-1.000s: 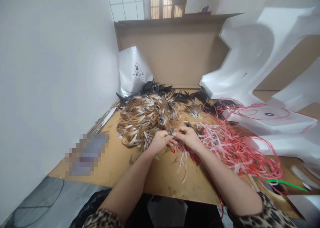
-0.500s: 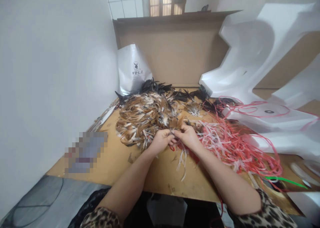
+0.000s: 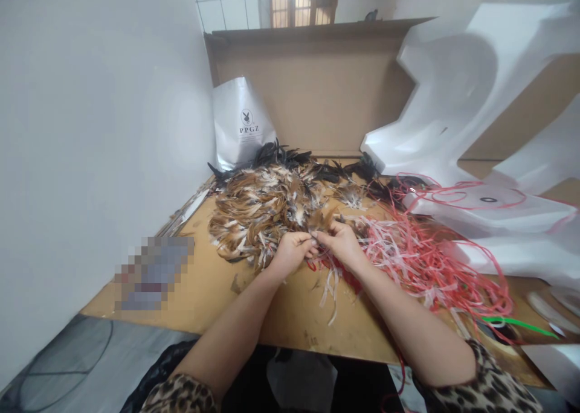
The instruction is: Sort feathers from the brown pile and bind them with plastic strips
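My left hand (image 3: 292,255) and my right hand (image 3: 343,247) meet fingertip to fingertip above the front of the table, both closed in a pinch. A small tuft of brown feathers (image 3: 322,220) sticks up behind the right fingers, its base hidden at the pinch. What the left fingertips grip is too small and covered to make out. White strips (image 3: 333,289) hang below the hands, with some red cord beside them. Just beyond and left of the hands spreads a large heap of brown and white feathers (image 3: 254,211).
Tangled red and white strips (image 3: 421,256) lie right of the hands. Black feathers (image 3: 283,154) line the back beside a white bag (image 3: 242,123). White foam pieces (image 3: 435,99) stand at the right, and cardboard (image 3: 312,87) rises behind. A green strip (image 3: 521,325) lies front right.
The hands stay pinched together in nearly the same place, with only a slight shift of the fingers. The view has tilted a little; the heaps look unchanged.
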`<state>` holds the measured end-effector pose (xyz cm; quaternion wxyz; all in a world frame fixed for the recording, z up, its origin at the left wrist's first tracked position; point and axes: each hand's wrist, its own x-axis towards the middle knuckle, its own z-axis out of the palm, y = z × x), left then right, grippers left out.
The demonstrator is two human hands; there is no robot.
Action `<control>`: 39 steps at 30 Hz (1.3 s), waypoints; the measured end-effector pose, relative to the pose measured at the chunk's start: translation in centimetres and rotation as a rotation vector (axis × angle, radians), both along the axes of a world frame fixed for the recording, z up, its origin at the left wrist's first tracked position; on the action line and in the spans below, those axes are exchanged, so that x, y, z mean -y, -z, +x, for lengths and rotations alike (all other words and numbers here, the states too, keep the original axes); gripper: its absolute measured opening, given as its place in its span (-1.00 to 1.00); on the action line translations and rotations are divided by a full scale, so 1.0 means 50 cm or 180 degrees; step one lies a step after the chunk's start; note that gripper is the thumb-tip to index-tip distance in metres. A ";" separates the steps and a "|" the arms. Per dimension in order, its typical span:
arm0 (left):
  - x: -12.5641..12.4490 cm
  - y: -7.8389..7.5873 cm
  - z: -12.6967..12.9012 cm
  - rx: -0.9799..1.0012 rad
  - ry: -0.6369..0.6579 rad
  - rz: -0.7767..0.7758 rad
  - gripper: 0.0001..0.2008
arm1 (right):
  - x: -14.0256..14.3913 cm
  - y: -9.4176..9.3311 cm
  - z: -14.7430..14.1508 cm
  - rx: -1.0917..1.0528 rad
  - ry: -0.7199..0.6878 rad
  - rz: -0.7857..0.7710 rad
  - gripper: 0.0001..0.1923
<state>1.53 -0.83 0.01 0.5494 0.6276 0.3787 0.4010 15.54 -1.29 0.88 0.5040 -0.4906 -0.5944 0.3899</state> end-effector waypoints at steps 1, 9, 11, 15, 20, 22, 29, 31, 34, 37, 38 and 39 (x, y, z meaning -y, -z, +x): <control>-0.001 0.001 0.000 0.0010 0.0004 -0.0006 -0.83 | 0.000 0.001 -0.001 0.0014 -0.0012 0.0004 -0.77; -0.010 -0.006 -0.009 0.0569 0.0054 -0.0810 -0.79 | -0.001 -0.011 0.002 -0.0184 -0.0033 0.0039 -0.70; -0.012 -0.009 -0.016 0.0932 0.0110 -0.1031 -0.76 | 0.004 -0.020 0.002 -0.0078 -0.0099 0.0143 -0.69; -0.016 -0.011 -0.028 0.1536 0.0251 -0.1273 -0.76 | 0.019 -0.031 -0.002 0.0961 -0.0050 0.0833 -0.73; -0.014 -0.010 -0.027 0.1558 0.0281 -0.1462 -0.76 | 0.029 -0.026 -0.005 0.2057 0.0141 0.1549 -0.85; -0.012 -0.009 -0.024 0.1500 0.0318 -0.1481 -0.76 | 0.029 -0.023 -0.005 0.2190 0.0211 0.1580 -0.88; -0.010 -0.005 -0.018 0.1394 0.0130 -0.1150 -0.74 | 0.020 -0.019 -0.003 0.1734 0.0185 0.1235 -0.85; -0.014 -0.006 -0.020 0.1498 -0.0012 -0.1068 -0.75 | 0.010 -0.015 0.006 0.1383 -0.0007 0.0978 -0.80; -0.022 -0.007 -0.027 0.1636 -0.0183 -0.0991 -0.76 | -0.010 0.001 0.028 0.1117 -0.0118 0.0538 -0.79; -0.029 -0.007 -0.034 0.1683 -0.0216 -0.0928 -0.76 | -0.028 0.021 0.047 0.1386 -0.0130 0.0296 -0.80; -0.030 -0.007 -0.035 0.1681 -0.0207 -0.0909 -0.76 | -0.032 0.027 0.051 0.1514 -0.0125 0.0259 -0.79; -0.030 -0.006 -0.035 0.1670 -0.0195 -0.0896 -0.76 | -0.035 0.032 0.052 0.1631 -0.0093 0.0237 -0.80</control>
